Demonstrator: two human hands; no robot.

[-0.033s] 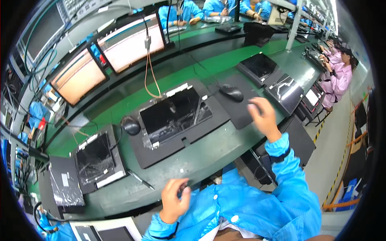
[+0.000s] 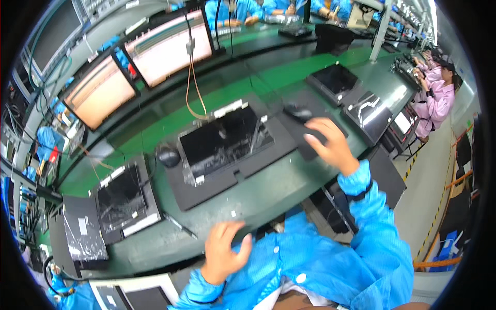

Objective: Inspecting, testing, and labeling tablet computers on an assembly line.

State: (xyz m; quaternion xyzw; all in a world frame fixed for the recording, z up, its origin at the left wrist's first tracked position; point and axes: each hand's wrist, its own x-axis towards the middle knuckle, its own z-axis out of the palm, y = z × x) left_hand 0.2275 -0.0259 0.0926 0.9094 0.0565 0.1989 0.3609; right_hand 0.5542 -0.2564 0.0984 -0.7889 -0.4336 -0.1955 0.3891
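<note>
My left hand is at the table's front edge, its thumb apart from its fingers and nothing visible in it. Above the front part of a dark mouse mat, my right hand reaches in with fingers stretched, also empty. Just beyond its fingertips sits a black computer mouse; I see no grip on it. Between my hands, farther back, a black display panel with clear film and white tabs lies on a dark pad. A cable runs to its back edge.
A second mouse, another panel, a pen and a film-wrapped panel are on the left. Two lit monitors stand behind. More panels lie at the right. Co-workers in blue and a person in pink sit nearby.
My right hand has moved left over the mat, nearer the mouse. My left hand's fingers have stretched out further to the right. The panels stay in place.
</note>
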